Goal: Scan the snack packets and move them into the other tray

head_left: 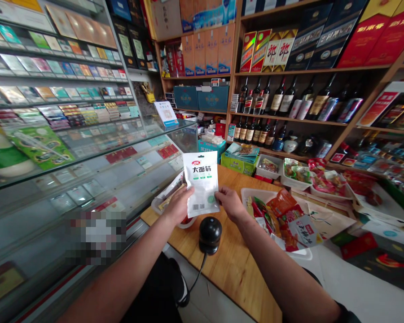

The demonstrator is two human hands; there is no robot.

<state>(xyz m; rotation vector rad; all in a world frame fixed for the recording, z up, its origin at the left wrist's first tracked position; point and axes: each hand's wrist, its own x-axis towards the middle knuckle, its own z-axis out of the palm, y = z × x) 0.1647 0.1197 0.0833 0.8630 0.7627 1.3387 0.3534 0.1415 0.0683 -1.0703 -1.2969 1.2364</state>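
Note:
A white snack packet [202, 186] with black Chinese lettering and a red logo is held upright above the wooden table. My left hand [180, 204] grips its left edge, thumb on the front. At the lower right edge, my right hand [229, 202] pinches the packet between thumb and fingers. Just below it stands a black rounded scanner-like device [210, 233] with a cable. Behind my left hand is a clear plastic tub [157, 207], partly hidden, with packets in it. To the right of my right hand sits a white plastic tub [248, 194] full of colourful snack packets.
A glass display counter [138, 137] with cigarette packs runs along the left. Shelves at the back hold wine bottles [276, 99] and boxed liquor. A green box [237, 162] and several snack trays [294, 178] stand beyond the wooden table [235, 269].

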